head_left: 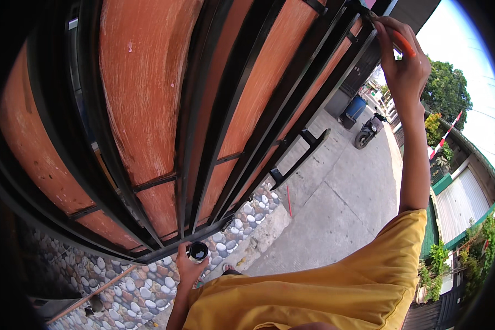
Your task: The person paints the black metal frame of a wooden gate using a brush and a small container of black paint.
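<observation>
Outdoor setting: concrete driveway along a pebble-inlaid strip, daylight. Large gate with orange-brown panels and black metal bars fills the view.

Right hand: raised high, fingers closed round an orange-handled paintbrush. The brush end reaches up and left from the grip to a black bar near the gate's top edge; the bristles are too small to make out.

Left hand: low, just below the gate's bottom rail, fingers wrapped round a small open can with dark contents, held upright.

Past the raised hand, well apart: parked motor scooter, blue bin, trees. Yellow sleeve across the lower frame.
</observation>
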A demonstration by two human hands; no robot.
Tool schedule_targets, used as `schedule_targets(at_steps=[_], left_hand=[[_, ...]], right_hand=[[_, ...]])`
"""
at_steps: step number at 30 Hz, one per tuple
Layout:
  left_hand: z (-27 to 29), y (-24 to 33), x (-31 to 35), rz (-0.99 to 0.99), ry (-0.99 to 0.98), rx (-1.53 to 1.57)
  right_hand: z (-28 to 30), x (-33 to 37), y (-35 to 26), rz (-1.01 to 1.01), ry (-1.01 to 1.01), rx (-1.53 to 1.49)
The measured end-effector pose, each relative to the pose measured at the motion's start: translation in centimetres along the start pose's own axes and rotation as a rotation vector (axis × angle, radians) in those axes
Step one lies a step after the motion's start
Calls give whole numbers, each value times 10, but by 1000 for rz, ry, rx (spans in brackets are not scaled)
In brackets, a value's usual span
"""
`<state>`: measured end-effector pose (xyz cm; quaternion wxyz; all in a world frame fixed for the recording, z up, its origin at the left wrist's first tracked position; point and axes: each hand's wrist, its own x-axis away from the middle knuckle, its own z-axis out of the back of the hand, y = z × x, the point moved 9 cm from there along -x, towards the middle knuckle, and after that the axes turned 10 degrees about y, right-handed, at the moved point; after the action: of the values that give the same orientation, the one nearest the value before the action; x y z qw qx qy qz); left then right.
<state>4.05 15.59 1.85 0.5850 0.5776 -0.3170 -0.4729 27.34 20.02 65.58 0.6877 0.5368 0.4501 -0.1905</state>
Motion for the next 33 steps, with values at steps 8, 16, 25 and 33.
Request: schedule_targets(at_steps=[8,16,25,33], left_hand=[[4,9,4,10,8,-17],[-8,0,2,-11,-52,-5],[-4,1,4,28,-52,15],[3,6,9,23,-86,-23]], right_hand=[[-30,61,-72,212,-527,-229],[-9,2,-3,-88,-125,-41],[-38,146,-98,240,-519,-192],[-26,271,-160,-244,-662,-599]])
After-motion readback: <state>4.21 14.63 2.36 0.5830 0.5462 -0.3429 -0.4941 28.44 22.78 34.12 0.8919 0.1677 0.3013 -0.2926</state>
